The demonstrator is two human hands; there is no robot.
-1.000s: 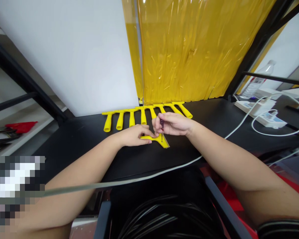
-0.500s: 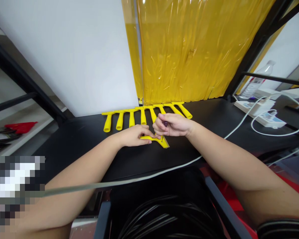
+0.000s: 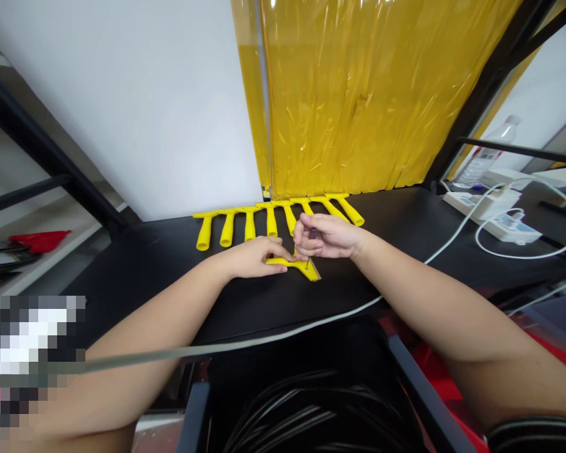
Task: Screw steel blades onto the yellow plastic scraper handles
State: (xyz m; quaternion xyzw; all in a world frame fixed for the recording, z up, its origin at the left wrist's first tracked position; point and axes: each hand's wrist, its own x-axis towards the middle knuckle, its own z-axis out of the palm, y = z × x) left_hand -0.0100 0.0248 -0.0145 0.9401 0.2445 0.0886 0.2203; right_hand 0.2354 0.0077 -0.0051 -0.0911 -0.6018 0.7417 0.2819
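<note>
My left hand is closed on the handle of a yellow scraper, which lies on the black tabletop with its wide blade end to the right. Closed around the small purple handle of a screwdriver is my right hand. The thin shaft points down at the scraper's head; whether its tip sits in a screw is too small to tell. Behind both hands stretches a row of several more yellow scrapers, handles toward me, some partly covered by my right hand.
A white cable crosses in front of the black table. On the right lie a white power strip and a clear plastic bottle. Yellow film and a white panel stand at the back.
The fingers of my right hand have shifted slightly around the screwdriver handle. My left hand and the scraper stay in place.
</note>
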